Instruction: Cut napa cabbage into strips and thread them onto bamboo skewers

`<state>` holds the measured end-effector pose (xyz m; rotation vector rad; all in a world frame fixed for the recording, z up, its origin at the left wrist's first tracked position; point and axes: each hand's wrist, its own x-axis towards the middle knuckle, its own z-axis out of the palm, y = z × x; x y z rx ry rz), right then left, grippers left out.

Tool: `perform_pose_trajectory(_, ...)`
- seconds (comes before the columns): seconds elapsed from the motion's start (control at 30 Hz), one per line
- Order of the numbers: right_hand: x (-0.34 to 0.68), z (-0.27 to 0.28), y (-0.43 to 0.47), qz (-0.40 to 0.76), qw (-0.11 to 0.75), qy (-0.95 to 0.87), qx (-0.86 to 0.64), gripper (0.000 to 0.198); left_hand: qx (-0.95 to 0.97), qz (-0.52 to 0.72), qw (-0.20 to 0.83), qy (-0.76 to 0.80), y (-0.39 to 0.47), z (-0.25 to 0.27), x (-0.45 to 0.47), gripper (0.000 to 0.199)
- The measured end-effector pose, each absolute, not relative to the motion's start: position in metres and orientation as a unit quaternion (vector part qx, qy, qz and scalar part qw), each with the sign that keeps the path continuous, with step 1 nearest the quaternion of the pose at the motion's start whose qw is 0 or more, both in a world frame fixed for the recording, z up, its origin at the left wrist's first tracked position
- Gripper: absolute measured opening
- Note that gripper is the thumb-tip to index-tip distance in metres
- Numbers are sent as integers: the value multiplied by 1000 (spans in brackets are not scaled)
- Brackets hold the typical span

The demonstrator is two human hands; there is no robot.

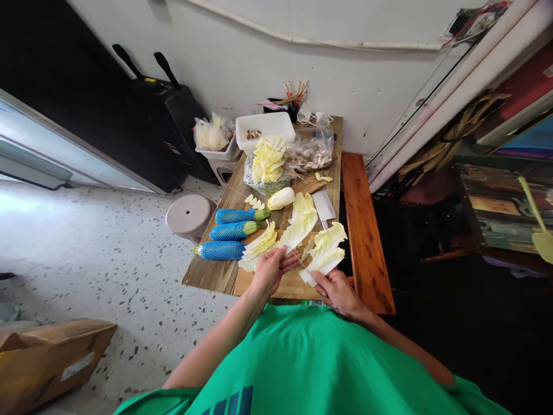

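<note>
My left hand (273, 268) is closed, its thumb on the white base of a napa cabbage leaf (301, 222). My right hand (338, 293) pinches the stem end of another cabbage leaf (325, 260), which overlaps a further leaf. A thin bamboo skewer (299, 258) runs between the left fingers and the right-hand leaf; which parts it pierces, I cannot tell. Under both hands lies a wooden cutting board (250, 283). A stack of leaves (258, 248) rests left of my left hand. Beyond are a small cabbage head (280, 198) and a cleaver (324, 205).
Three zucchini in blue netting (222, 250) line the table's left side. Farther back are a pile of cabbage pieces (268, 161), a white tub (265, 123), and bagged mushrooms (314, 153). A round stool (190, 214) stands left; a wooden bench (367, 236) runs along the right.
</note>
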<state>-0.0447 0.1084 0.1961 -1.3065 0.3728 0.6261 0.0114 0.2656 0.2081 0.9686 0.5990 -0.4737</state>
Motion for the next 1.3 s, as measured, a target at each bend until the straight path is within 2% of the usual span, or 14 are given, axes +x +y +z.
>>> perform_pose_trajectory(0.3,-46,201,106,284,722,166,-609,44,486,-250,798,255,260,210,2,13)
perform_pose_trajectory(0.63,-40,193,107,252,756,162,-582,43,523,-283,772,225,245,211,-10,23)
perform_pose_trajectory(0.87,-34,184,101,221,756,156,-596,42,494,-283,797,202,241,202,-10,29)
perform_pose_trajectory(1.03,-24,167,84,234,802,146,-530,35,520,-281,771,236,251,197,14,35)
perform_pose_trajectory(1.17,-17,158,78,230,827,142,-494,33,518,-353,764,153,236,195,21,34)
perform_pose_trajectory(1.3,-11,154,80,229,843,148,-464,33,542,-318,766,139,209,188,17,34)
